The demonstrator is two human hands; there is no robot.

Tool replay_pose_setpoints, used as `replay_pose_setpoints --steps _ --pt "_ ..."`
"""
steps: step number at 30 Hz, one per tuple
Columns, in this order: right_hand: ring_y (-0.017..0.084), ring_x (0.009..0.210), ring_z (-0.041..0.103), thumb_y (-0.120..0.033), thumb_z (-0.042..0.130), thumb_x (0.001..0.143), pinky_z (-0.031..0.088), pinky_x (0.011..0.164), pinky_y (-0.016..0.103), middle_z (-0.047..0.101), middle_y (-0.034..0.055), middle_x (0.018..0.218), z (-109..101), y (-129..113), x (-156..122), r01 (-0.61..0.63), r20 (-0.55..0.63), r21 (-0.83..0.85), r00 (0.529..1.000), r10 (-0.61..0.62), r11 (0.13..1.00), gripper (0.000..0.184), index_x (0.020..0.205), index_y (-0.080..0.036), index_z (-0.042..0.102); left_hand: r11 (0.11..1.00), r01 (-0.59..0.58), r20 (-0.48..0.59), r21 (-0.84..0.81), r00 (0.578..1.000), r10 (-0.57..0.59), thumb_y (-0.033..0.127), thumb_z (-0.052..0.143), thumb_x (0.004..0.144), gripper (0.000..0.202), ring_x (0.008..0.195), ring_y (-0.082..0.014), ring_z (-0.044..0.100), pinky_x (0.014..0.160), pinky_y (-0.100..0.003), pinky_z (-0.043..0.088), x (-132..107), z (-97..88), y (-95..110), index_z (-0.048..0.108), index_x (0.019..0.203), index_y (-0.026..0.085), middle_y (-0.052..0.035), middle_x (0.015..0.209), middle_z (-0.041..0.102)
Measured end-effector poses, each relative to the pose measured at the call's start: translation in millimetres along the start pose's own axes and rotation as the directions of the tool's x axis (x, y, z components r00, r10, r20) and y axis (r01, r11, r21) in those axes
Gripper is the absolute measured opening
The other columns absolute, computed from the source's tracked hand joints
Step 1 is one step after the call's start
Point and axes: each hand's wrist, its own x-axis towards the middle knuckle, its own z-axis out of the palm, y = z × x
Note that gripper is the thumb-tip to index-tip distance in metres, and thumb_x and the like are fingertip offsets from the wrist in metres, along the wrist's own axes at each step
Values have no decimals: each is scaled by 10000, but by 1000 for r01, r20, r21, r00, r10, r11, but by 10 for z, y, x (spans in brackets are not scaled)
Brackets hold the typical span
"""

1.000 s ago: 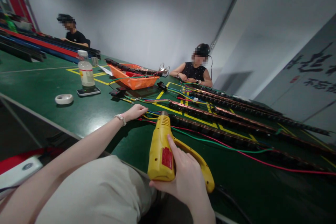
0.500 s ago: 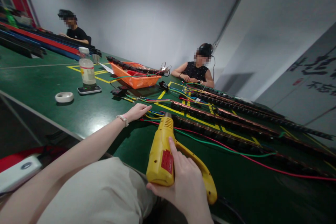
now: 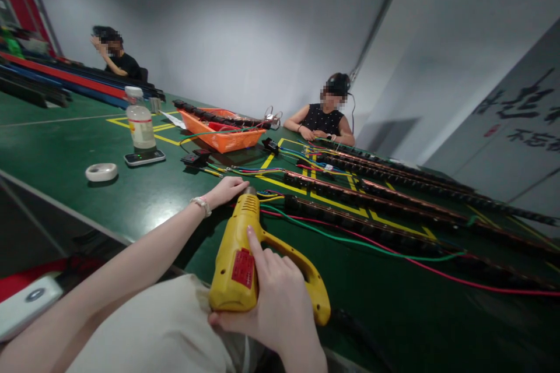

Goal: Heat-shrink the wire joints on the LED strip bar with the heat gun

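My right hand is wrapped round a yellow heat gun with a red label, its index finger stretched along the body. The metal nozzle points away from me, close by the fingertips of my left hand. That hand is closed at the end of a bundle of coloured wires, which it seems to pinch; the exact grip is partly hidden. Out of the bundle runs a long black cable chain to the right. A green wire and a red wire curve along the table in front of it.
Further chains with copper-coloured strips lie behind. An orange basket holds another chain. To the left are a bottle, a phone-like device and a white case. Two people sit across the green table.
The heat gun and my right hand have moved left, bringing the nozzle over beside my left fingertips. My left hand has shifted slightly. The far-left person has raised a hand to the head.
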Motion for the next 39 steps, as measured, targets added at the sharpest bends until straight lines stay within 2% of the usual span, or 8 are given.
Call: replay_pose_setpoints --steps 7,11,16,22,26,31,35,39 --pt "271 855 589 -734 733 463 464 805 439 609 50 961 -77 99 -28 -24 24 100 999 21 995 1288 1484 -246 118 998 -71 13 1 997 71 529 390 837 466 570 -108 379 568 -254 302 -23 -35 76 428 537 174 20 589 424" --pt "288 897 585 -715 760 438 451 843 466 613 50 1010 -148 195 -83 -86 56 120 995 79 989 1288 1480 -262 152 994 -107 10 35 994 107 496 376 849 466 567 -103 370 570 -252 303 -27 -45 101 367 506 181 17 601 407" --pt "288 923 577 -666 788 449 454 849 448 610 49 1069 -190 364 -249 -132 17 105 991 131 986 1257 1473 -287 166 995 -96 8 36 995 96 475 382 851 453 557 -101 356 566 -251 295 -34 -42 103 341 506 183 22 586 388" --pt "293 897 576 -649 797 447 466 824 461 616 43 1043 -195 473 -378 -153 -33 46 987 154 987 1284 1479 -283 127 999 -23 9 44 1000 23 482 377 851 439 521 -96 302 523 -250 237 -53 -24 81 332 530 187 40 525 324" --pt "303 893 583 -628 803 435 477 817 464 618 62 1059 -183 460 -373 -142 -51 14 988 143 990 1300 1481 -261 126 999 1 7 38 1000 -1 478 362 851 433 505 -93 279 506 -251 209 -62 -11 100 334 531 189 43 506 299" --pt "295 830 586 -605 805 419 490 777 450 628 58 975 -144 404 -332 -128 -90 11 988 128 992 1289 1477 -238 167 999 -23 6 41 1000 22 451 351 861 424 510 -90 261 510 -255 196 -57 0 95 304 530 189 45 516 274" --pt "290 827 577 -649 776 429 480 783 452 616 67 950 -115 263 -235 -115 -48 21 992 115 993 1265 1470 -207 210 997 -61 -46 53 997 64 444 358 870 409 537 -95 280 524 -251 216 -63 7 89 311 554 188 44 540 305" --pt "288 838 575 -716 713 468 463 814 464 600 73 918 -70 86 -88 -59 -2 38 998 59 998 1234 1467 -182 223 996 -68 -41 55 997 70 444 351 875 398 555 -105 326 539 -248 249 -67 14 80 360 574 185 40 555 380"
